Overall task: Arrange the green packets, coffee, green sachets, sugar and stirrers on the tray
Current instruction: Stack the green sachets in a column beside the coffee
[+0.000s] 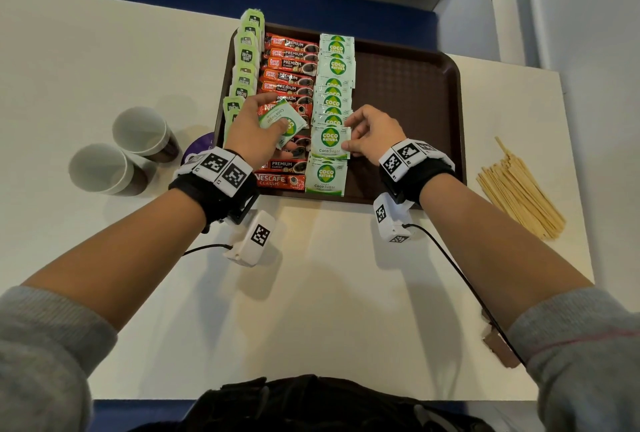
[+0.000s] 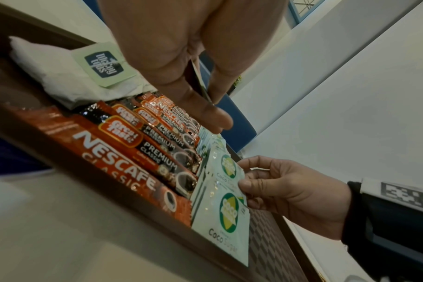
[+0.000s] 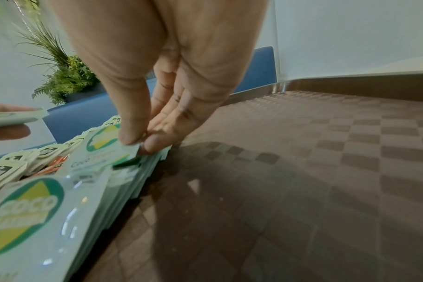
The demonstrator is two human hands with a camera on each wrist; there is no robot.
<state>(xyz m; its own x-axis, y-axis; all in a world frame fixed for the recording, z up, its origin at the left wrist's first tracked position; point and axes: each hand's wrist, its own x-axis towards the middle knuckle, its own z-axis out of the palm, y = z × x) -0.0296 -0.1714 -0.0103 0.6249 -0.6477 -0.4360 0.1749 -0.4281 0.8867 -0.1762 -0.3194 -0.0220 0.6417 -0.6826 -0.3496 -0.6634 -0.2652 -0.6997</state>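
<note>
1. The step in hand is judged to be the laying out of the Coco Sugar sachets (image 1: 333, 109), which are set in an overlapping column down the middle of the brown tray (image 1: 415, 85), right of the red coffee sticks (image 1: 289, 75) and the pale green packets (image 1: 246, 57) along the tray's left edge.
2. The right hand (image 1: 372, 135) is seen just right of that column; its grip is closed, thumb and forefinger pinching the right edge of one placed sachet (image 1: 329, 142) in the lower part of the column, as the right wrist view confirms.
3. The left hand (image 1: 254, 126) is held over the coffee sticks at frame centre; its grip is clamped on a spare sachet (image 1: 282, 120), tilted and clear of the column, just left of it.
4. The pinched sachet lies flat on the tray, between its neighbours above and below; the spare one is carried above the coffee, not yet placed.
5. The next move is judged to call for the pinched sachet to be squared with the column, then for the spare sachet to be passed across and laid in line.
6. The wooden stirrers (image 1: 519, 189) are left on the white surface (image 1: 329, 293) at the right of the frame, off the tray, whose right half is bare.
</note>
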